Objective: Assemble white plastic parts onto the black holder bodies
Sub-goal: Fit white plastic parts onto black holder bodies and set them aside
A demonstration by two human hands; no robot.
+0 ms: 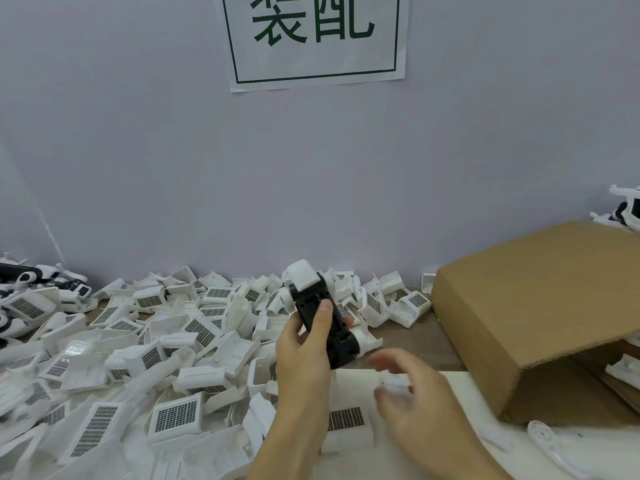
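Note:
My left hand (304, 355) grips a black holder body (323, 322) and holds it up above the table, thumb pressed on its face. A white plastic part (303, 274) sits on the body's far end and another white part (367, 341) at its near right side. My right hand (412, 403) is blurred, just right of and below the holder, and pinches a small white part (394, 384) between thumb and fingers. A large heap of loose white parts (145, 358) with dark grid panels covers the table to the left.
An open brown cardboard box (540, 306) lies on its side at the right, with white parts inside it. Assembled black-and-white units (31, 289) pile at the far left and the far right (627, 213). A wall with a paper sign (315, 39) stands close behind.

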